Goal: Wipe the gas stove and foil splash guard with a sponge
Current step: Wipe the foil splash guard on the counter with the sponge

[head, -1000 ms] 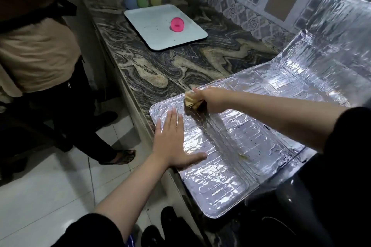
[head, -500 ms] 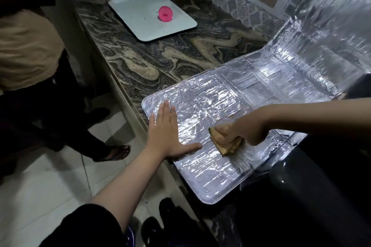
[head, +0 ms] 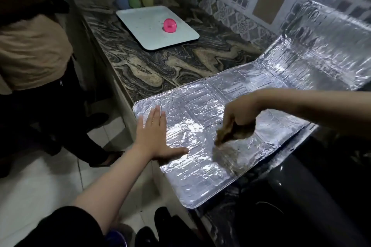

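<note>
Here the left hand lies spread flat on the foil splash guard; right hand grips the sponge

The foil splash guard is a silvery, embossed, hinged sheet. Its near panels lie flat on the marbled counter, one corner jutting past the counter's front edge, while the far panels rise upright against the tiled wall at the right. The sponge is tan-brown and crumpled, blurred in the picture, pressed against the flat foil near the sheet's right edge. The gas stove is a dark, glossy body at the lower right, just beside the foil.
</note>
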`<move>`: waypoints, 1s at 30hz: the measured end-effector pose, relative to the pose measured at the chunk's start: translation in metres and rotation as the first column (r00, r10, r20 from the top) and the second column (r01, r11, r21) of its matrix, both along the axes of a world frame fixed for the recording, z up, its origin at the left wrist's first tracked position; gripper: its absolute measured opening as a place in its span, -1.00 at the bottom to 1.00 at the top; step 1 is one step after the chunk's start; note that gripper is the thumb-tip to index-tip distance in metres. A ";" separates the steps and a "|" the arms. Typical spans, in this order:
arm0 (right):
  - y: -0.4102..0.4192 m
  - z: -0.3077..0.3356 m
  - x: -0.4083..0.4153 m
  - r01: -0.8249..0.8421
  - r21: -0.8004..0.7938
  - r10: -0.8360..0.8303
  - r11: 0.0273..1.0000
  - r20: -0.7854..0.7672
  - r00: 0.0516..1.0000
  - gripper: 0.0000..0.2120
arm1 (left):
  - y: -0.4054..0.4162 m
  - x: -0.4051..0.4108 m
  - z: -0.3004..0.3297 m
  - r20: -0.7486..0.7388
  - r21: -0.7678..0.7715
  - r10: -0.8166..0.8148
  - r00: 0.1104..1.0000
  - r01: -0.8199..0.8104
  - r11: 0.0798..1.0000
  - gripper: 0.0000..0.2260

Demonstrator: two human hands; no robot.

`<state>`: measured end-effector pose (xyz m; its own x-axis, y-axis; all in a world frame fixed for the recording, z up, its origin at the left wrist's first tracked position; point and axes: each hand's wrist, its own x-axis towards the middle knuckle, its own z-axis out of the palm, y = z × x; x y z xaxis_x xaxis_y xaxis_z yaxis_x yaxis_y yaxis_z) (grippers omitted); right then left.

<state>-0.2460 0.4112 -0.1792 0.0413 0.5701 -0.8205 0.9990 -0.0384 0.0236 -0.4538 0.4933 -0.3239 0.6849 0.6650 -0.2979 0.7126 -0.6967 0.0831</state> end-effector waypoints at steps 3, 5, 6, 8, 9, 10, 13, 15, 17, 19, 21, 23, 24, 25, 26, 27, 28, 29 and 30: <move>0.030 0.008 0.003 0.138 0.264 -0.119 0.954 -0.089 0.989 -0.54 | 0.015 -0.012 0.013 -0.138 0.039 0.020 0.990 -0.015 0.999 0.36; 0.054 0.002 0.005 0.184 0.393 -0.134 0.901 -0.150 0.980 -0.54 | 0.022 -0.015 0.020 -0.180 0.001 0.042 0.983 -0.043 0.999 0.34; 0.064 -0.004 0.004 0.168 0.451 -0.113 0.877 -0.147 0.983 -0.55 | 0.024 -0.015 0.022 -0.175 -0.032 0.044 0.984 -0.051 0.998 0.34; 0.084 -0.018 -0.003 0.113 0.561 -0.057 0.820 -0.117 0.991 -0.56 | 0.025 -0.009 0.025 -0.115 -0.078 0.049 0.992 -0.058 0.995 0.33; 0.092 -0.026 -0.006 0.094 0.598 -0.035 0.796 -0.110 0.993 -0.53 | 0.024 -0.003 0.025 -0.075 -0.089 0.056 0.996 -0.063 0.994 0.34; 0.099 -0.036 -0.008 0.078 0.611 -0.018 0.788 -0.103 0.994 -0.47 | 0.021 0.003 0.025 -0.038 -0.098 0.062 0.997 -0.065 0.993 0.35; 0.109 -0.067 -0.014 -0.020 0.512 0.031 0.859 -0.014 0.999 -0.30 | 0.015 0.017 0.018 -0.023 -0.153 0.067 0.997 -0.070 0.986 0.40; 0.109 -0.083 -0.013 -0.106 0.458 0.098 0.883 0.042 0.994 -0.24 | 0.013 0.021 0.011 -0.062 -0.199 0.079 0.995 -0.090 0.976 0.43; 0.105 -0.088 -0.012 -0.162 0.471 0.153 0.867 0.057 0.987 -0.22 | 0.013 0.021 0.008 -0.075 -0.207 0.094 0.993 -0.107 0.972 0.45; 0.100 -0.087 -0.009 -0.178 0.474 0.174 0.863 0.051 0.983 -0.25 | 0.013 0.022 0.008 -0.085 -0.209 0.103 0.991 -0.119 0.971 0.45; 0.090 -0.085 -0.003 -0.188 0.435 0.191 0.880 0.037 0.981 -0.27 | 0.012 0.023 0.009 -0.093 -0.213 0.100 0.991 -0.118 0.970 0.45; 0.075 -0.082 0.003 -0.201 0.384 0.207 0.901 0.025 0.978 -0.26 | 0.011 0.023 0.009 -0.093 -0.214 0.102 0.990 -0.120 0.969 0.45; 0.065 -0.080 0.005 -0.202 0.349 0.211 0.915 0.010 0.977 -0.27 | 0.011 0.023 0.010 -0.092 -0.217 0.105 0.990 -0.123 0.968 0.45; 0.055 -0.078 0.007 -0.190 0.306 0.204 0.933 -0.013 0.979 -0.27 | 0.011 0.022 0.011 -0.094 -0.222 0.109 0.990 -0.128 0.967 0.45; 0.044 -0.076 0.010 -0.171 0.261 0.187 0.950 -0.038 0.982 -0.27 | 0.010 0.022 0.012 -0.097 -0.231 0.111 0.989 -0.131 0.964 0.45; 0.034 -0.074 0.011 -0.160 0.226 0.176 0.961 -0.054 0.983 -0.27 | 0.011 0.022 0.013 -0.100 -0.236 0.112 0.989 -0.133 0.963 0.45; 0.024 -0.071 0.012 -0.158 0.199 0.173 0.967 -0.057 0.983 -0.28 | 0.011 0.022 0.013 -0.104 -0.241 0.112 0.988 -0.134 0.961 0.45; 0.016 -0.067 0.011 -0.162 0.177 0.174 0.971 -0.056 0.983 -0.29 | 0.012 0.022 0.013 -0.107 -0.247 0.110 0.988 -0.134 0.960 0.46; 0.008 -0.063 0.010 -0.173 0.147 0.182 0.974 -0.048 0.982 -0.30 | 0.012 0.022 0.013 -0.105 -0.251 0.109 0.988 -0.132 0.959 0.46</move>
